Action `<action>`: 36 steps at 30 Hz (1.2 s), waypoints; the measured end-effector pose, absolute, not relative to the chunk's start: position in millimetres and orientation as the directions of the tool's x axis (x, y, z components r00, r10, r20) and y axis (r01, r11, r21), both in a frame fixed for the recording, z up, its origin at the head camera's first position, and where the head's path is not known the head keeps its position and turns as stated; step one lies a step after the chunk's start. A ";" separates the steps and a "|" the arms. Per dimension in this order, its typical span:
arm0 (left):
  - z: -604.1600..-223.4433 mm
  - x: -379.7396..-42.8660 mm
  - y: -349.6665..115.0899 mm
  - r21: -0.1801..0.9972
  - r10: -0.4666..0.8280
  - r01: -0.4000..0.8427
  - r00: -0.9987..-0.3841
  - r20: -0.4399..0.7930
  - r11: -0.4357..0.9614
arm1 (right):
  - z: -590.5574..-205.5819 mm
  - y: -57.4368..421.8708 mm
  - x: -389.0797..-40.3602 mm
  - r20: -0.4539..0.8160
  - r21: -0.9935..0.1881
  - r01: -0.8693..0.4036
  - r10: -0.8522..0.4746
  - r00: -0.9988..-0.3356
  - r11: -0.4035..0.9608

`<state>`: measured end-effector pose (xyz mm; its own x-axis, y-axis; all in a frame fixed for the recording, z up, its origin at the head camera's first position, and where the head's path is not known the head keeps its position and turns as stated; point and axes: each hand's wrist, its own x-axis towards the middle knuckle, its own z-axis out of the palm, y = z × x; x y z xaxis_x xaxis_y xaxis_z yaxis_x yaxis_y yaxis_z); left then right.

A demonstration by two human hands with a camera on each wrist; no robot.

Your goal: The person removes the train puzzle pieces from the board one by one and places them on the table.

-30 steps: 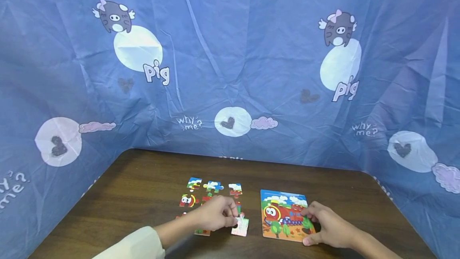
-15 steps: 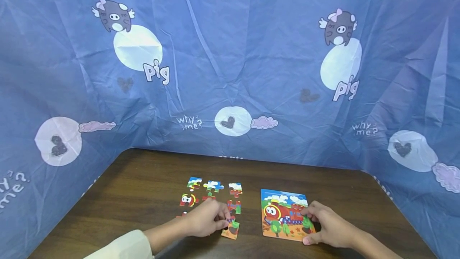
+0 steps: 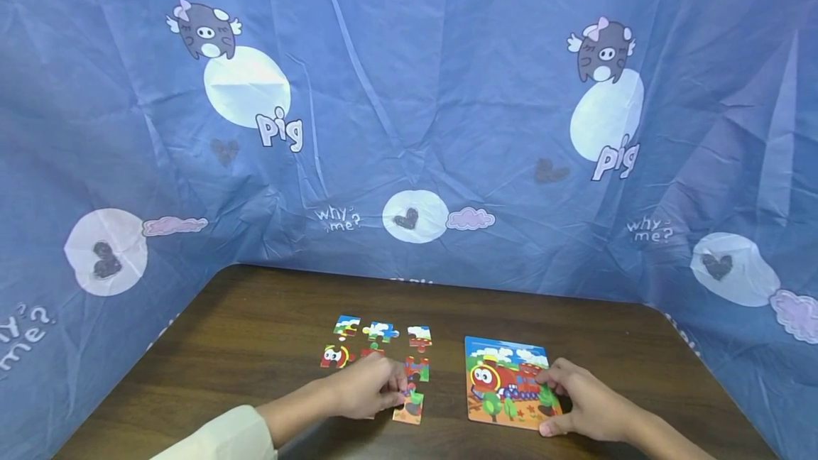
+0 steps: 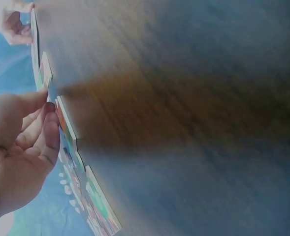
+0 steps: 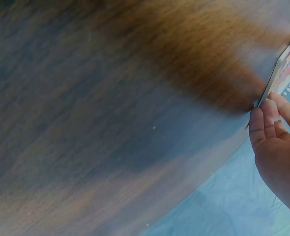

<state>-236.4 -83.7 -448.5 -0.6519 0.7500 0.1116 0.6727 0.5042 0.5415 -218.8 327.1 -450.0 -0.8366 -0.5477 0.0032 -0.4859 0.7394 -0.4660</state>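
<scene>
My left hand (image 3: 371,385) pinches a jigsaw piece (image 3: 411,410) with green and orange print between thumb and fingertips. It is the nearest right piece in a spaced grid of jigsaw pieces. In the left wrist view this piece (image 4: 45,71) lies low at the fingertips. Just behind it is a red and green piece (image 3: 417,369); the left hand partly hides the middle and lower left pieces. My right hand (image 3: 591,403) grips the right side of a square train picture board (image 3: 505,382), thumb at the near corner, fingers on the right edge. The right wrist view shows fingertips at that edge.
Both things lie on a dark brown wooden table (image 3: 268,325). A blue printed cloth (image 3: 409,126) stands around its back and sides. The back row of pieces includes a cloud piece (image 3: 381,332) and a corner piece (image 3: 347,326).
The left hand has brought its jigsaw piece leftward and toward the front, below the right column; the glare on it is gone. The right hand and the board have stayed in place.
</scene>
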 end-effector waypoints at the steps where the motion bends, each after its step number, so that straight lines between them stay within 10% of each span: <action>1: -448.7 -237.2 -84.1 0.534 0.753 0.677 -0.649 0.109 0.507 | -450.1 326.9 -218.9 0.002 -0.466 -0.485 -0.547 -0.837 0.740; 36: -431.3 -249.8 -101.8 0.662 0.678 0.581 -0.720 0.146 0.475 | -442.1 331.5 -223.1 0.115 -0.471 -0.554 -0.575 -0.810 0.686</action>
